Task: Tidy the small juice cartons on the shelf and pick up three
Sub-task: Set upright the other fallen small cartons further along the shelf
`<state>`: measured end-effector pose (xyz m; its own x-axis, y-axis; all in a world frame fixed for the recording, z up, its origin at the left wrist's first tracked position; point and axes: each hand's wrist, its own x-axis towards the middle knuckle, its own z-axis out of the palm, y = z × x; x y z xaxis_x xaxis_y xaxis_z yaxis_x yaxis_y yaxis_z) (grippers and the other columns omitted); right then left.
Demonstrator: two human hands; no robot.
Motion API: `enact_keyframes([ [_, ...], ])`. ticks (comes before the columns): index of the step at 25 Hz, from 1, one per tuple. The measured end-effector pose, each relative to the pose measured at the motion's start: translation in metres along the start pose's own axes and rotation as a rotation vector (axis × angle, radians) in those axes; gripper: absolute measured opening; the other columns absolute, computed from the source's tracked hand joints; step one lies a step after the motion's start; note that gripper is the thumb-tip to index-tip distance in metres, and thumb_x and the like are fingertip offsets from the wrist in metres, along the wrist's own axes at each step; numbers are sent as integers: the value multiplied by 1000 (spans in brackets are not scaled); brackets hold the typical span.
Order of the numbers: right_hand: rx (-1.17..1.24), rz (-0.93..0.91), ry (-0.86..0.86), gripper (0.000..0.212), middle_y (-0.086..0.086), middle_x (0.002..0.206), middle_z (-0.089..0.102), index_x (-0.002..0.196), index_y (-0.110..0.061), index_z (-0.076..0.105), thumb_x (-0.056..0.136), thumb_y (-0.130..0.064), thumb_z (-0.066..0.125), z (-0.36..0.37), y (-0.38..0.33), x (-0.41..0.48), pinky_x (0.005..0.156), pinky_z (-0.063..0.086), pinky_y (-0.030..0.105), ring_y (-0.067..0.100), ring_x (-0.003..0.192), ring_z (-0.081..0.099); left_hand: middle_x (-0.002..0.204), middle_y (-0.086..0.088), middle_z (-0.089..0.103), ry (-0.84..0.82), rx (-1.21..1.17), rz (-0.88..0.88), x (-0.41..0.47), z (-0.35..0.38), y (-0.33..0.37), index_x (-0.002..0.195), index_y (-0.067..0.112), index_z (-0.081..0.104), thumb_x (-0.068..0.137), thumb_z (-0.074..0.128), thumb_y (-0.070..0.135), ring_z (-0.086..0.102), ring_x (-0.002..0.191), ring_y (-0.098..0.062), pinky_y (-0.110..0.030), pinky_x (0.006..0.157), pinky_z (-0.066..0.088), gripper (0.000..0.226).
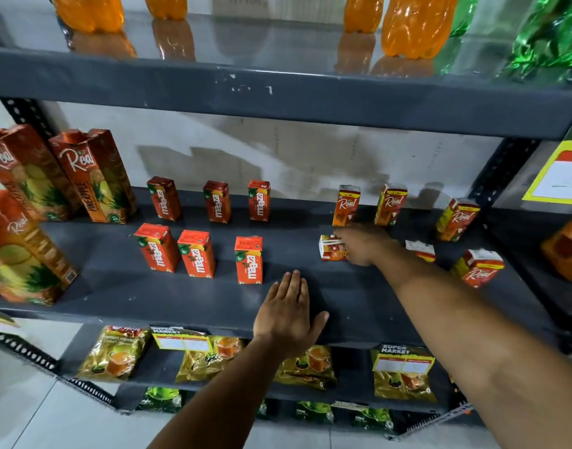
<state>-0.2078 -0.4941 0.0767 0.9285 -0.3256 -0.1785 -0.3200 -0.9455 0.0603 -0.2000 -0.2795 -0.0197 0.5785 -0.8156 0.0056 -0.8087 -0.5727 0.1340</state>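
Juice cartons, small ones, sit on the middle dark grey shelf (310, 306) in two groups. Six red Maaza cartons (248, 260) stand upright left of centre, three at the back, three in front, loosely spaced. The Real cartons (348, 205) are on the right: three upright along the back, one upright and tilted at front right (479, 268), and two toppled. The fallen carton (331, 248) lies on its side with its pale end facing out; another (420, 249) is partly hidden behind the forearm.

Handling, by my judgement: light, stiff paperboard bricks, flat faces, sharp edges. Easy to pinch, easy to knock over, since they are tall and narrow-footed. Sides will dent if squeezed hard; a straw packet may be glued on one face, can't confirm. Best hold is thumb and fingers across the two wide faces, near mid-height, then rotate upright. Three in hand probably means stacking face to face.

Right hand (365, 244) reaches across to the fallen carton, fingers touching its right end; whether they have closed around it I cannot tell, the knuckles hide the contact. Left hand (289, 315) lies flat, palm down, on the front lip of the shelf, fingers together and extended, holding nothing, just beside the nearest Maaza carton but apart from it.

Large Real packs (93, 176) stand at far left, not part of this.
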Motion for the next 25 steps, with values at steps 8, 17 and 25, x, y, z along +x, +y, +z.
enact_keyframes([
  [8, 979, 544, 781, 55, 3, 97, 51, 94, -19, 45, 58, -31, 84, 54, -47, -38, 69, 43, 31, 25, 92, 57, 161, -14, -2, 30, 8, 6, -1, 6, 0, 150, 3, 5, 86, -5, 68, -7, 147, -24, -38, 118, -3, 91],
  [17, 989, 605, 948, 93, 16, 128, 43, 126, -11, 35, 61, -67, 71, 45, -65, -54, 77, 38, 32, 30, 114, 43, 161, -14, -1, 32, -13, -6, -2, 4, 0, 150, 4, 5, 86, -3, 68, -7, 147, -25, -38, 118, -3, 91],
  [25, 211, 182, 70, 33, 9, 115, 66, 108, -16, 60, 77, -25, 71, -37, -21, -47, 66, 47, 32, 26, 91, 61, 161, -15, 1, 28, -12, -6, -2, 2, 1, 150, 3, 6, 86, 1, 68, -5, 147, -25, -37, 117, -3, 91],
])
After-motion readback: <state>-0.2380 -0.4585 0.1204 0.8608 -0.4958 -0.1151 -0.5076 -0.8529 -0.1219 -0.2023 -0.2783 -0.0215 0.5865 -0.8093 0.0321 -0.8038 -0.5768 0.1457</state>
